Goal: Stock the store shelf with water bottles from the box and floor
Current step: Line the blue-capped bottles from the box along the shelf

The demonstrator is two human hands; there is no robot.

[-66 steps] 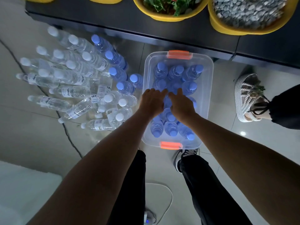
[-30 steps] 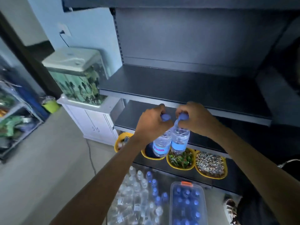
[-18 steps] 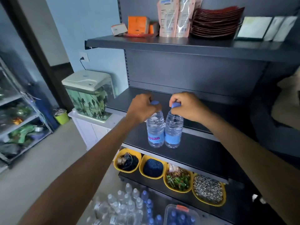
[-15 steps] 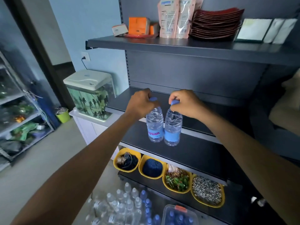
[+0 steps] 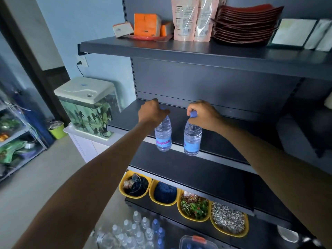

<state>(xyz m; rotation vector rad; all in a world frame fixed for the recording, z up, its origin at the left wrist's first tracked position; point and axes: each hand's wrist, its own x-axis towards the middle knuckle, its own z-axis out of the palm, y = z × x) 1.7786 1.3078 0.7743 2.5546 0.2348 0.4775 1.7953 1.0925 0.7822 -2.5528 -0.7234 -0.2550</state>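
**Hands draw apart, one bottle each, at the middle shelf**

By its cap and neck, the left hand [image 5: 152, 112] grips one water bottle [image 5: 163, 136]. The right hand [image 5: 203, 114] pinches the blue cap of a second bottle [image 5: 192, 139]. Both hang upright from those grips. Their bases show against the front edge of the dark middle shelf [image 5: 177, 121] and are not yet standing on it.

Half a second ago the two bottles were pressed side by side; now a clear gap lies between them. I judge the person is choosing a separate spot for each and is about to lower them. No bottle stands on this shelf so far. Many loose bottles [image 5: 133, 232] remain on the floor, and more sit in the clear box [image 5: 195, 242] below. Stocking looks barely begun.
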